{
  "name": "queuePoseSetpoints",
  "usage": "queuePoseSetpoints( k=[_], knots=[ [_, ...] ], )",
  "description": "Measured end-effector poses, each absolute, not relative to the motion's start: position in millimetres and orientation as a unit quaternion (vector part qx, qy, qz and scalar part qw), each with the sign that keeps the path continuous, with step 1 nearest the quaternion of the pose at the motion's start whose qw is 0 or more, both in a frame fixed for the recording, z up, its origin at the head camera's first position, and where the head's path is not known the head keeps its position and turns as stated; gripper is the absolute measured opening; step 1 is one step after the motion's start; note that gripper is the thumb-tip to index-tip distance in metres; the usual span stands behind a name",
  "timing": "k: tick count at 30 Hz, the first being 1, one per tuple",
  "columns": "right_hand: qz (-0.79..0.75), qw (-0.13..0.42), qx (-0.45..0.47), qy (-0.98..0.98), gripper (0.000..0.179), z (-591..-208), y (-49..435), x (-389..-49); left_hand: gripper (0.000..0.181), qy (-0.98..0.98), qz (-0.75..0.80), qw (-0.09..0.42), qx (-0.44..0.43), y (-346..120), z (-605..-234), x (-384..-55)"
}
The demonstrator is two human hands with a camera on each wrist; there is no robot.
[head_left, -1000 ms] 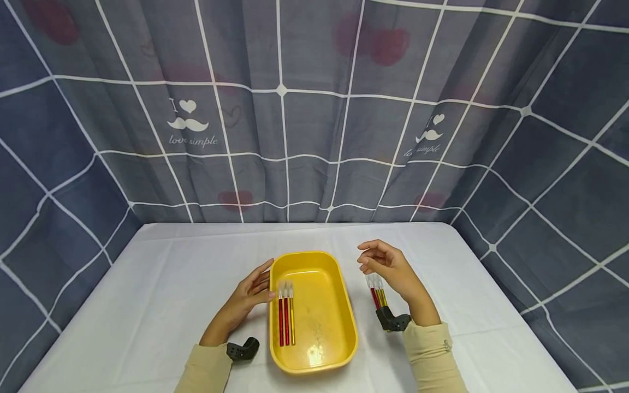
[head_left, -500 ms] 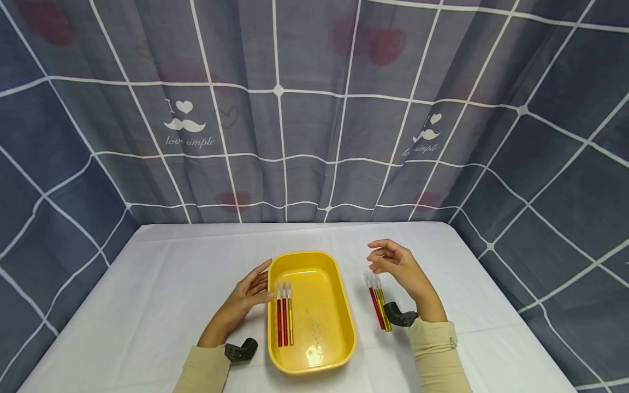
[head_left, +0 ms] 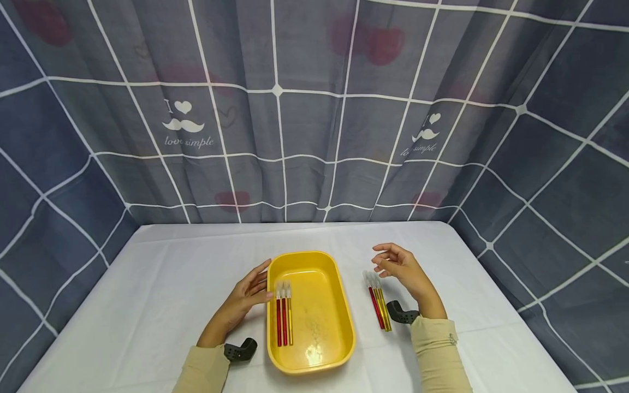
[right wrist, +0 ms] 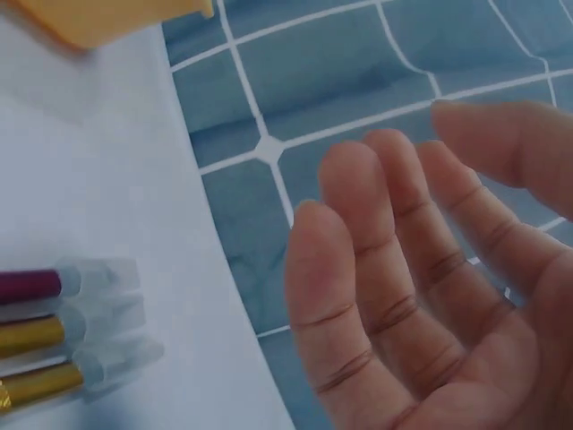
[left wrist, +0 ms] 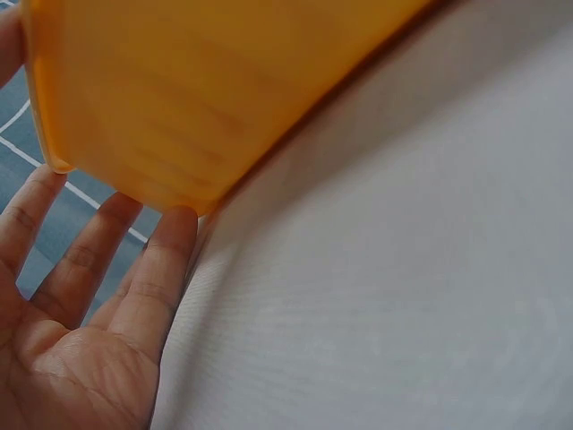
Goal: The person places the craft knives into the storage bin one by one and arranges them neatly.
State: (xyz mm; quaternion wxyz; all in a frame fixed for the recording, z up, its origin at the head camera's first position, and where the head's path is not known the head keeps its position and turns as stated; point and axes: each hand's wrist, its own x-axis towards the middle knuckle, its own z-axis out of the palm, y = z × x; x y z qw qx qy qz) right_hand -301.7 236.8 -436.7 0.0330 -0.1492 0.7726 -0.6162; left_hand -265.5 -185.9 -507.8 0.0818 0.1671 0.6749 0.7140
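A yellow plastic tray stands upright on the white cloth. My left hand holds its left side, thumb over the rim and fingers against the outer wall; the left wrist view shows the fingertips touching that wall. Inside the tray, two red pen-like sticks and a gold one with clear caps lie side by side along the left. Right of the tray lies a similar row, one red and two gold, on the cloth. Above their capped ends hovers my right hand, fingers relaxed and holding nothing.
White cloth covers the table. A grey curtain with white grid lines encloses it at the back and both sides. Black wrist devices sit near both sleeves, the right one close beside the loose row.
My right hand has drawn away to the right from the row beside the tray, uncovering the sticks' lower ends. The left hand stays on the tray; the camera has shifted slightly.
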Motion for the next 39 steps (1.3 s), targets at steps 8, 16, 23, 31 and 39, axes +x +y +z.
queuePoseSetpoints(
  k=[8, 16, 23, 31, 39],
  knots=[
    [-0.612, 0.052, -0.125, 0.779, 0.045, -449.4, 244.0, -307.3, 0.088, 0.671, 0.717, 0.08, 0.17, -186.2, -510.0, -265.4],
    [-0.601, 0.079, -0.113, 0.787, 0.048, -463.1, 248.4, -313.0, 0.087, 0.678, 0.712, 0.077, 0.167, -186.4, -513.3, -267.1],
    [-0.597, 0.089, -0.103, 0.791, 0.048, -473.0, 250.4, -314.9, 0.088, 0.675, 0.714, 0.081, 0.167, -186.0, -511.6, -266.6],
    [-0.593, 0.091, -0.095, 0.794, 0.045, -477.1, 251.4, -313.6, 0.087, 0.673, 0.716, 0.08, 0.168, -185.9, -510.1, -266.1],
    [-0.588, 0.092, -0.076, 0.8, 0.045, -482.6, 254.0, -314.8, 0.088, 0.674, 0.715, 0.083, 0.166, -186.5, -510.1, -267.3]
  ],
)
